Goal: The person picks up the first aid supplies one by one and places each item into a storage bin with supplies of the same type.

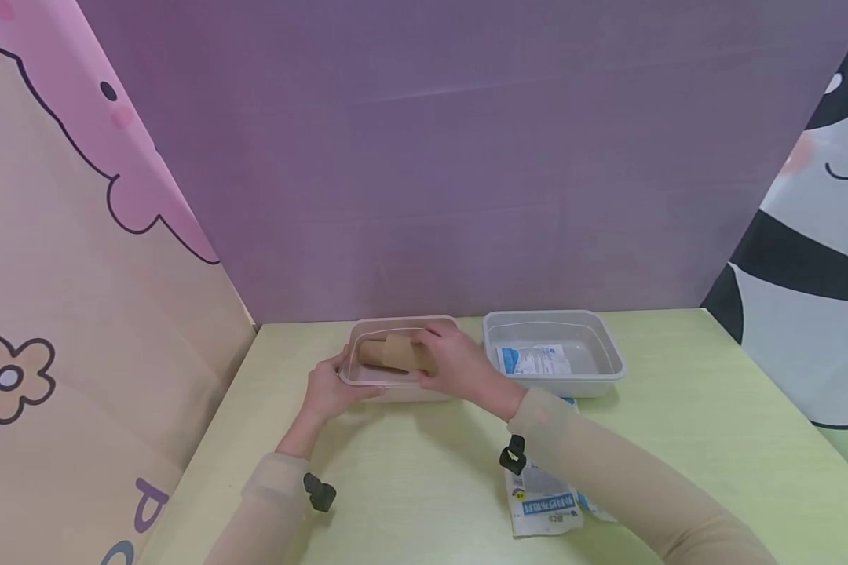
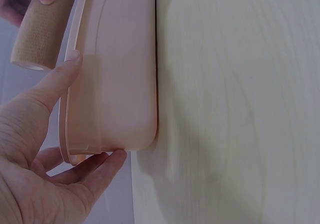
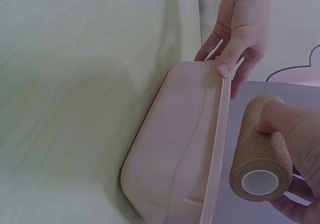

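My right hand (image 1: 459, 362) holds a tan elastic bandage roll (image 3: 261, 151) by its sides, thumb on one side and fingers on the other. The roll is above the opening of a pink plastic bin (image 2: 120, 78). Behind it in the head view, a darker brown roll-like shape (image 1: 371, 353) shows within the bin, partly covered. My left hand (image 1: 330, 390) grips the bin's near left corner, its thumb along the front rim and its fingers around the left end.
Right of the pink bin stands a white plastic bin (image 1: 593, 384) with a blue-and-white packet (image 1: 535, 360) inside. More printed packets (image 1: 546, 502) lie on the pale table (image 1: 410, 494), partly under my right forearm. A purple backdrop (image 1: 424, 157) rises behind the bins.
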Demonstrator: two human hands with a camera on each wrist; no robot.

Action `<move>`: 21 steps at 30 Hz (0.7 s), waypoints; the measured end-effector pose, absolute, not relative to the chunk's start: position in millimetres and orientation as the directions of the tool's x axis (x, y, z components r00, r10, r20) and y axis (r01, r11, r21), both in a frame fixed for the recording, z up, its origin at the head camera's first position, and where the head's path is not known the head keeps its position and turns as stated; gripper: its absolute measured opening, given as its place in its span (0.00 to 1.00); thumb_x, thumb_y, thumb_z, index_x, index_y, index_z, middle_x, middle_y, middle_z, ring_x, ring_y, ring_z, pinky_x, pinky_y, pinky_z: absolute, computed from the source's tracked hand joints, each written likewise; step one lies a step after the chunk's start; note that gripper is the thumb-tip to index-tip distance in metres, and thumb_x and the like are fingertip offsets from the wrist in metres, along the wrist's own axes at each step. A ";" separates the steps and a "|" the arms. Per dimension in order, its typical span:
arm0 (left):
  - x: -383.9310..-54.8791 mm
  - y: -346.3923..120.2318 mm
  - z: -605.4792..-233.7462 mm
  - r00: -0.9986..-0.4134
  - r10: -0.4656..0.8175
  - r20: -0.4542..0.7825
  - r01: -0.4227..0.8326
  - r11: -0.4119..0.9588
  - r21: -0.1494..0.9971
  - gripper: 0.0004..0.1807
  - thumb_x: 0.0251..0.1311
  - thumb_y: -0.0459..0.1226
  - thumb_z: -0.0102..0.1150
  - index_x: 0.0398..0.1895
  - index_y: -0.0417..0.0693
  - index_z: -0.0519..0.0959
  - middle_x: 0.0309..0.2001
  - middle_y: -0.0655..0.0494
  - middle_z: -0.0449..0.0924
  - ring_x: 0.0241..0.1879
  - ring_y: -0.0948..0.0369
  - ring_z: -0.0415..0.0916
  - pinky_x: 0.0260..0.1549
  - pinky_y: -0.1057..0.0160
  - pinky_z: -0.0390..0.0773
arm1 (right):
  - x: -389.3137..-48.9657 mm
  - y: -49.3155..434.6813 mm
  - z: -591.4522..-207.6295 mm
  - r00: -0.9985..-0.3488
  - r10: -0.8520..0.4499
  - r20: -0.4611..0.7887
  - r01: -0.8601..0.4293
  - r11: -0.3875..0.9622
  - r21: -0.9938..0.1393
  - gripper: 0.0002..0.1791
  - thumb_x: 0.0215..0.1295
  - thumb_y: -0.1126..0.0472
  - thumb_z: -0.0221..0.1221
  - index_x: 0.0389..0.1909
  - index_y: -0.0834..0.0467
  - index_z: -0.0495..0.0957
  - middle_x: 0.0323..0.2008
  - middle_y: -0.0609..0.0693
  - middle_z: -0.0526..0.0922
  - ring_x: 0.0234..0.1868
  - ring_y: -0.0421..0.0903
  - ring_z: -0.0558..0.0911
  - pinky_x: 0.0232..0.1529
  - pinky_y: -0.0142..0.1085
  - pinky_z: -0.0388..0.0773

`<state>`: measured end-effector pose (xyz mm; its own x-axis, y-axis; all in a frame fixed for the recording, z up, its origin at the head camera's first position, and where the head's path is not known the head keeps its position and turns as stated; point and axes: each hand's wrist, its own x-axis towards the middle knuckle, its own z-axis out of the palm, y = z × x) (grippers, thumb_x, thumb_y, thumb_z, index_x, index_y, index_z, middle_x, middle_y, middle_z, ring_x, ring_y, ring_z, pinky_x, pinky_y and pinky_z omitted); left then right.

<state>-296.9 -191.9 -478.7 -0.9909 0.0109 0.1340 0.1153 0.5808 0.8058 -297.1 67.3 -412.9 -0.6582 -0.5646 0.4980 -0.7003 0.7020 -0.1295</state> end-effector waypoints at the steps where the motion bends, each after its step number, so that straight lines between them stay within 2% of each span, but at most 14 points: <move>1: -296.7 -192.0 -478.8 -0.991 0.011 0.132 0.114 0.580 0.807 0.61 0.44 0.47 0.89 0.79 0.33 0.64 0.74 0.32 0.71 0.71 0.40 0.75 0.66 0.41 0.78 | -297.2 66.9 -412.3 -0.663 -0.566 0.489 -0.697 0.705 -0.130 0.26 0.53 0.57 0.81 0.50 0.61 0.85 0.54 0.56 0.86 0.57 0.55 0.83 0.62 0.46 0.84; 5: -295.8 -191.9 -478.5 -0.991 0.014 0.132 0.115 0.581 0.806 0.61 0.44 0.47 0.89 0.79 0.33 0.64 0.74 0.32 0.71 0.72 0.40 0.75 0.66 0.41 0.79 | -298.6 65.5 -411.1 -0.666 -0.576 0.474 -0.697 0.707 -0.120 0.26 0.53 0.55 0.80 0.51 0.61 0.84 0.54 0.55 0.87 0.58 0.55 0.84 0.63 0.47 0.84; 11: -296.2 -191.4 -477.1 -0.992 0.019 0.125 0.113 0.577 0.809 0.61 0.44 0.46 0.89 0.79 0.34 0.64 0.74 0.33 0.72 0.71 0.41 0.75 0.65 0.41 0.79 | -301.9 62.3 -410.5 -0.629 -0.596 0.500 -0.727 0.679 -0.106 0.25 0.52 0.56 0.81 0.48 0.60 0.85 0.51 0.55 0.87 0.55 0.55 0.85 0.64 0.52 0.81; 21: -298.5 -189.3 -477.2 -0.993 0.008 0.121 0.103 0.586 0.804 0.61 0.44 0.46 0.89 0.79 0.34 0.63 0.75 0.31 0.69 0.74 0.39 0.72 0.68 0.40 0.77 | -305.5 57.8 -412.9 -0.658 -0.607 0.446 -0.723 0.674 -0.151 0.25 0.52 0.57 0.81 0.49 0.61 0.84 0.51 0.54 0.87 0.51 0.51 0.85 0.57 0.44 0.85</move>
